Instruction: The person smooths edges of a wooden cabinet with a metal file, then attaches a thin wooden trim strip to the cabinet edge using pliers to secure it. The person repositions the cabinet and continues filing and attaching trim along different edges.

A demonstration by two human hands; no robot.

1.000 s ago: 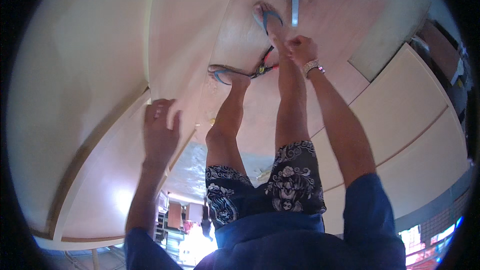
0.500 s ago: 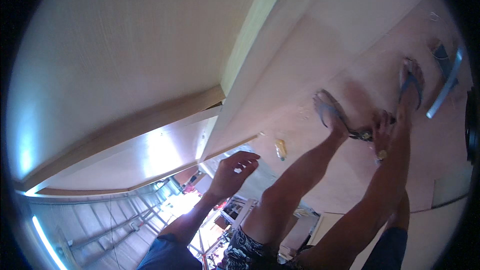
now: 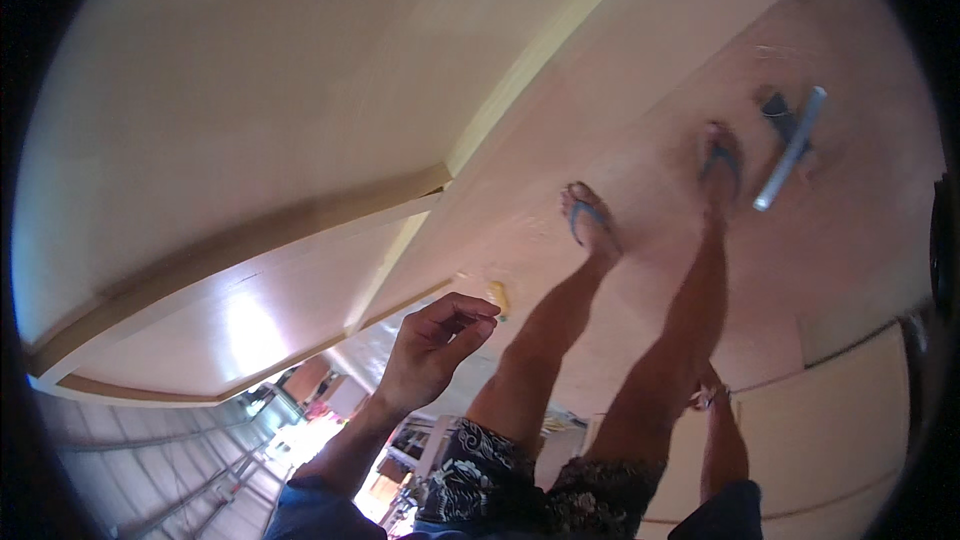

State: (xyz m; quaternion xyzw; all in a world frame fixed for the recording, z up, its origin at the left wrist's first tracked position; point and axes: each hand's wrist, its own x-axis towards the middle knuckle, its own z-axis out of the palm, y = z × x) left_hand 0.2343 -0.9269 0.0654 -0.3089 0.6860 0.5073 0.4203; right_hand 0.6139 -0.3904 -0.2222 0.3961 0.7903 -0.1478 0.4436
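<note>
My left hand [image 3: 435, 350] is raised beside a pale wood-framed panel [image 3: 240, 240], its fingers curled in and the thumb close to the fingertips. Whether something small sits in that pinch is hidden. Low beside my right leg is my right hand [image 3: 706, 392], with a band on its wrist. The leg covers most of its fingers, so what it holds, if anything, does not show. My feet, in blue thong sandals [image 3: 585, 212], stand apart on the brown board floor [image 3: 660, 290].
A silvery bar [image 3: 790, 150] lies over a dark blue item [image 3: 778, 115] near my right foot. A small yellow bottle [image 3: 498, 295] lies left of my legs. Light panels [image 3: 820, 420] stand at lower right. Cluttered shelving [image 3: 400, 450] shows at lower left.
My right hand has risen from the floor near my feet to beside my leg. A dark item near it is out of sight. My left hand's finger gap has narrowed; the view has shifted.
</note>
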